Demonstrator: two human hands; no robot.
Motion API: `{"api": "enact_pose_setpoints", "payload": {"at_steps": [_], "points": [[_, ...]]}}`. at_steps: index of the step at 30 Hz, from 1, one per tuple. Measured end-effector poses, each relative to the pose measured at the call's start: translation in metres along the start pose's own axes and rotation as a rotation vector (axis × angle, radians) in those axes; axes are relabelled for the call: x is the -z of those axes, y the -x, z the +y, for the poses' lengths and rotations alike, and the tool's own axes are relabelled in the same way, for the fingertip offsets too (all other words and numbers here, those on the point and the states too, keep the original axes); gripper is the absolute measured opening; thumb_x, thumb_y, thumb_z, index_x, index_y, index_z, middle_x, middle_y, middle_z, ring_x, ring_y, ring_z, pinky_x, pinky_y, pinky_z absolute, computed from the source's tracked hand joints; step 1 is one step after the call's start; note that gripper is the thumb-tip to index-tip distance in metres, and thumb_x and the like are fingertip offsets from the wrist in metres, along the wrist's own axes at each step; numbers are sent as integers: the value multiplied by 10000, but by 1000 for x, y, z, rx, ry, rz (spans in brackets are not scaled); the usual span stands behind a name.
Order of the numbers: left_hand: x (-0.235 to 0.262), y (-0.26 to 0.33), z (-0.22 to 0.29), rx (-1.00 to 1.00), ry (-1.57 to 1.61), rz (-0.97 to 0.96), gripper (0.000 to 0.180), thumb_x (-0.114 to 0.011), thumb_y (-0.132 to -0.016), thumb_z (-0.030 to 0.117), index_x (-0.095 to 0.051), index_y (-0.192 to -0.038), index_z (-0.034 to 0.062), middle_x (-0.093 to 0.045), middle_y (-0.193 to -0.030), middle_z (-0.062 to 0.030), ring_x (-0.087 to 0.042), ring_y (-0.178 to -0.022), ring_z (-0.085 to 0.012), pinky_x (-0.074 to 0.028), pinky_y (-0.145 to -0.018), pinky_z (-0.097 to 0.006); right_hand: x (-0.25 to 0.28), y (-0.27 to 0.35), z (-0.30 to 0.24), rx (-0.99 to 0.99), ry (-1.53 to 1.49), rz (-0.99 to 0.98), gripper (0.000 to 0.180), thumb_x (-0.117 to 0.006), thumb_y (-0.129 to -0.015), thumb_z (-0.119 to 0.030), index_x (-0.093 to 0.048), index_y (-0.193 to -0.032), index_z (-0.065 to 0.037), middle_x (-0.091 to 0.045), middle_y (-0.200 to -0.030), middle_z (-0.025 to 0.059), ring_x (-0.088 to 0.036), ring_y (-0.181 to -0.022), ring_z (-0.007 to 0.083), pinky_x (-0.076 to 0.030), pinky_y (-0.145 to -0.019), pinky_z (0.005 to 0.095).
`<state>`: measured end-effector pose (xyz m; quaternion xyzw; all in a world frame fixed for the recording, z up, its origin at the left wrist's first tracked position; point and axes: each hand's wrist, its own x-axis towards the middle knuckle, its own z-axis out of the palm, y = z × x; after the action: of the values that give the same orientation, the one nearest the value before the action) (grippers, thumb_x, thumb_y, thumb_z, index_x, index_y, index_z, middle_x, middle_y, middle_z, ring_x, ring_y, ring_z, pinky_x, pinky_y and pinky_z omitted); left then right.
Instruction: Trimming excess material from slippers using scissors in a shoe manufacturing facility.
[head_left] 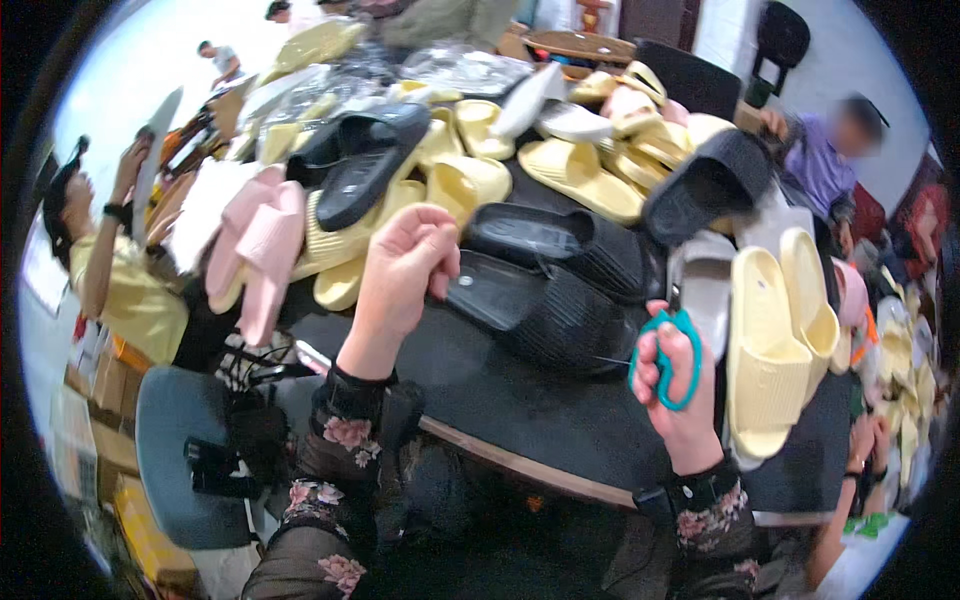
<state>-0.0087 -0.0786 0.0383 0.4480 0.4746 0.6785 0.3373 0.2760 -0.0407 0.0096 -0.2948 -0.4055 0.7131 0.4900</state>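
Far left, a co-worker in a yellow shirt (125,290) sits w/ pink slippers (255,250) heaped beside them. My left hand (405,270) hovers over the counter (520,410), fingers curled in w/ thumb and fingertips pressed together; I can't tell if they pinch anything, maybe a thread too thin to see. Just right of it lie the black slippers (545,290), ribbed, matte, one sole-up, at the counter's middle, in front of a big yellow pile (580,180). My right hand (675,385) is closed through the teal scissors (668,358), blades pointing left at the black pair, thin dark tip nearly touching. Risk as I see it: tip so close to the soft foam could nick or gouge it if my hand slips. Right again, pale yellow slippers (775,350) hang over the counter's edge & could slide off if bumped.
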Motion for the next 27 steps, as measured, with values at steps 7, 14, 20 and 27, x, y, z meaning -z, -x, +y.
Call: {"api": "enact_pose_setpoints", "payload": {"at_steps": [7, 14, 20, 27], "points": [[58, 80, 33, 64, -426, 0, 74, -562, -883, 75, -574, -939, 29, -535, -628, -17, -499, -512, -60, -374, -441, -172, 1, 1, 3, -45, 0, -24, 317, -562, -884, -172, -470, -1149, -24, -510, -696, 32, -467, -490, 81, -391, -356, 219], [147, 162, 3, 298, -945, -99, 78, -618, -799, 72, -622, -818, -3, -588, -664, -46, -562, -594, -121, -458, -545, -269, -1, 6, 1, -45, 10, -48, 327, -574, -877, -175, -469, -1147, -23, -513, -693, 32, -471, -495, 80, -393, -357, 213], [207, 231, -68, 524, -1334, -345, 174, -642, -779, 203, -673, -866, 55, -657, -833, -177, -636, -805, -362, -508, -701, -420, -1, 8, -1, -31, 52, -18, 314, -579, -874, -170, -471, -1132, -27, -507, -689, 31, -460, -487, 77, -396, -359, 214], [137, 174, -4, 216, -1339, -196, 186, -592, -794, 121, -632, -904, -24, -625, -871, -227, -602, -854, -401, -489, -746, -430, -4, 4, -2, -14, 9, -64, 307, -581, -870, -128, -488, -1144, -25, -525, -718, 35, -492, -517, 74, -397, -374, 212]]}}
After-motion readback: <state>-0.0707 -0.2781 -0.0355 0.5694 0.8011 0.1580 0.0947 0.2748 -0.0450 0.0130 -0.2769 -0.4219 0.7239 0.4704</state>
